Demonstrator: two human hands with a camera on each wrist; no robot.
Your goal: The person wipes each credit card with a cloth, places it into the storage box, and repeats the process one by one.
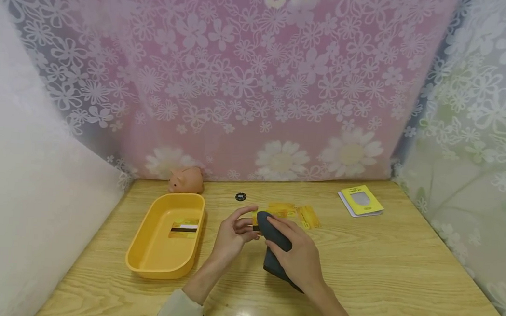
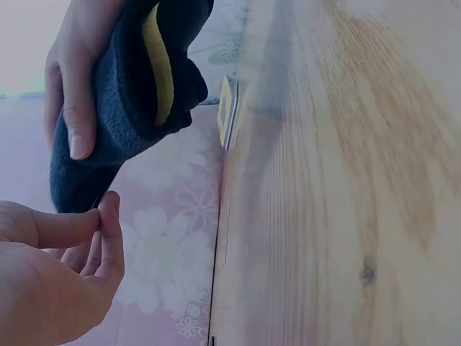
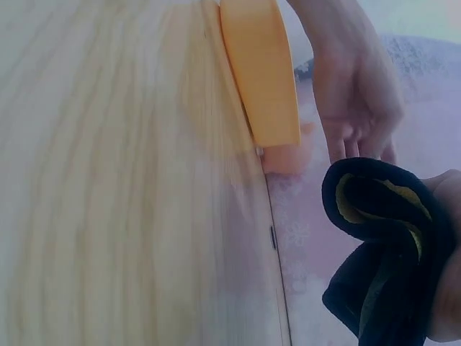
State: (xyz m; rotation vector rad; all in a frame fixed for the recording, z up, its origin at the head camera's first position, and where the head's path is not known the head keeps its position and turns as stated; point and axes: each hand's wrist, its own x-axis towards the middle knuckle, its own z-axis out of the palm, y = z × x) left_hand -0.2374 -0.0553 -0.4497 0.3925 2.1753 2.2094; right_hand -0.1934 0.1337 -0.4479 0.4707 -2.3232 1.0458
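Note:
My left hand (image 1: 229, 235) pinches the edge of a yellow card with a black stripe (image 1: 255, 221). A dark cloth (image 1: 276, 237) covers most of that card. My right hand (image 1: 301, 255) grips the cloth, folded, against the card; in the right wrist view the folded cloth (image 3: 382, 209) shows a yellowish inner side. Both hands are above the wooden table. Just behind them lie more yellow cards (image 1: 308, 216). Another striped card (image 1: 183, 228) rests inside the yellow tray (image 1: 131, 253) to the left of my left hand.
A pink piggy bank (image 1: 186, 180) stands behind the tray. At the back of the table is a small black disc (image 1: 240, 196). A yellow-and-white booklet (image 1: 361, 201) lies at the back right. Flowered fabric (image 1: 257, 81) hangs along the table's far edge.

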